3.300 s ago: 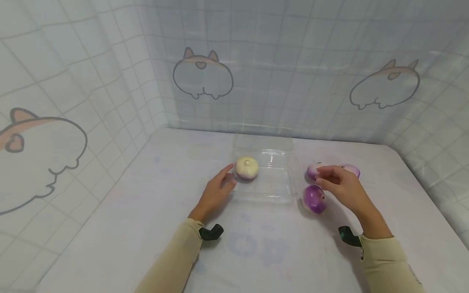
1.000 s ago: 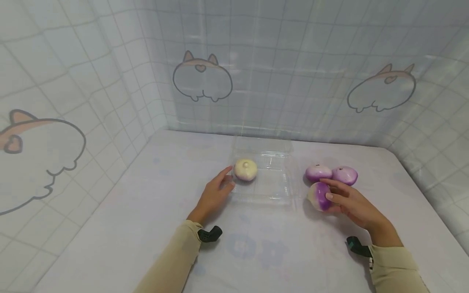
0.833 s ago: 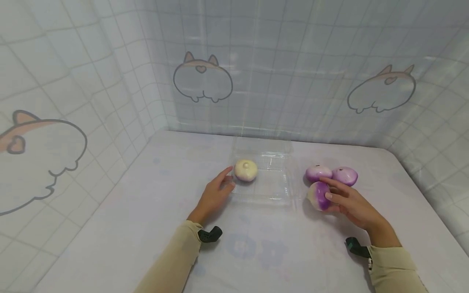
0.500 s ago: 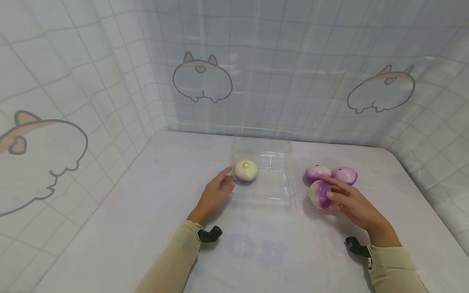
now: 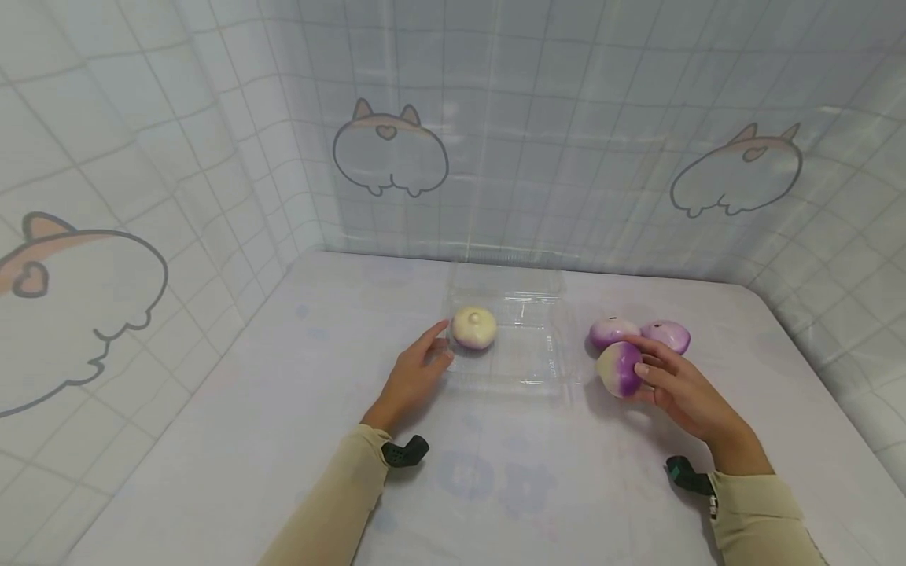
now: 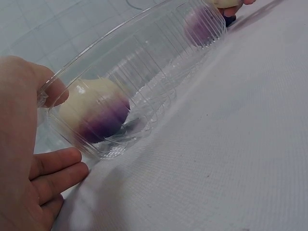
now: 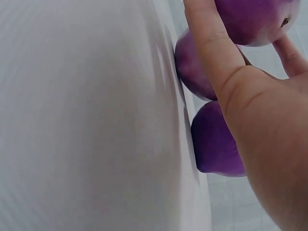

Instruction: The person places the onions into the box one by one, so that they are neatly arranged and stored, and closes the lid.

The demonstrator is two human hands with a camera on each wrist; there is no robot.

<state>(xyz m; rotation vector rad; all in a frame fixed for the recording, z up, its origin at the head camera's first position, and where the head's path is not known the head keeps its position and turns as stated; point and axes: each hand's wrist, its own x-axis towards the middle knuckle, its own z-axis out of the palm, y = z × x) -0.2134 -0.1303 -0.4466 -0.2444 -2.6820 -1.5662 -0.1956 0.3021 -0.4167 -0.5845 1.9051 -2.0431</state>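
My right hand (image 5: pixel 679 385) grips a glossy purple-and-white onion (image 5: pixel 617 369), its pale end toward the left. In the head view this onion overlaps one of two more purple onions (image 5: pixel 614 332) behind it. The right wrist view shows the held onion (image 7: pixel 257 19) between thumb and fingers, above the other two. My left hand (image 5: pixel 410 381) lies at the left side of a clear plastic container (image 5: pixel 524 362), fingers relaxed. In the left wrist view, its thumb (image 6: pixel 50 86) meets the container's rim. Inside, at the left, sits an onion (image 5: pixel 474 328), pale side up.
The container's clear lid (image 5: pixel 506 277) lies folded back toward the rear wall. A pale cloth (image 5: pixel 495 472) covers the table. Tiled sheeting (image 5: pixel 531 157) with cartoon prints hangs at the back and both sides.
Over three seconds ago the right hand hovered above the front onion; it has since gripped and turned it, then raised it slightly. The left hand and container have stayed put.
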